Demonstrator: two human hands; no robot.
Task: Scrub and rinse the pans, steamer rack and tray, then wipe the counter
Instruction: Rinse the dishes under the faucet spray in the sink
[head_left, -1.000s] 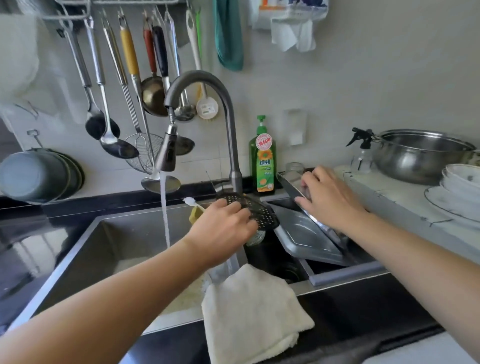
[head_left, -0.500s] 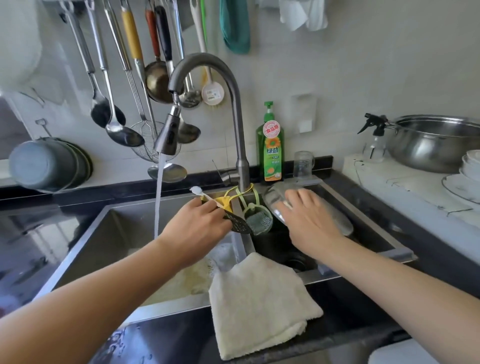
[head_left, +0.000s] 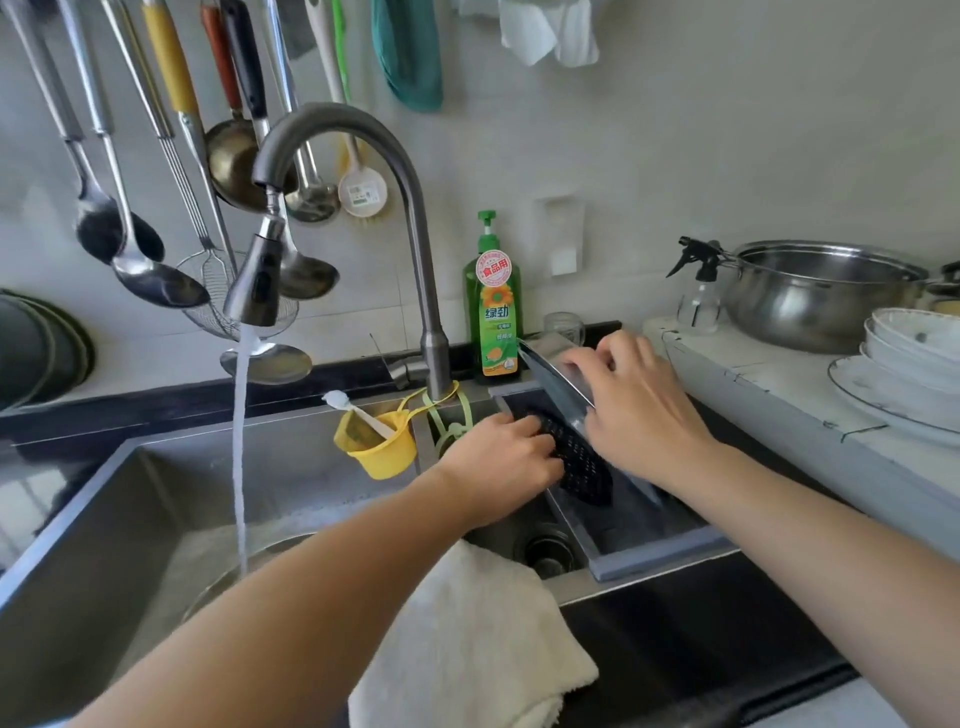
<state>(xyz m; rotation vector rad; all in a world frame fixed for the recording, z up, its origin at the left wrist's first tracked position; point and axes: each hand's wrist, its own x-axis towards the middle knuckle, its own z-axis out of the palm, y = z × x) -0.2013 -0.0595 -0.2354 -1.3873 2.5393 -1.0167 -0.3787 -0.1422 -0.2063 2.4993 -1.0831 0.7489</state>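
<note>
Water (head_left: 240, 441) runs from the faucet (head_left: 343, 171) into the left basin (head_left: 130, 499), and we work over the right one. Our left hand (head_left: 501, 462) curls its fingers round a black mesh scrubber (head_left: 579, 465) and presses it against the tray (head_left: 558, 387). Our right hand (head_left: 636, 410) grips the tray by its upper edge and holds it tilted on edge above the right basin, just in front of the soap bottle (head_left: 492, 301). Our hands sit close together, one on each side of the tray. A white cloth (head_left: 467, 644) hangs over the front rim of the sink, below our left forearm. A yellow cup (head_left: 379, 441) hangs at the faucet base. On the counter (head_left: 769, 384) to the right stand a spray bottle (head_left: 698, 291), a steel pot (head_left: 815, 293) and stacked plates (head_left: 909, 364). Ladles (head_left: 156, 208) hang on the wall.
</note>
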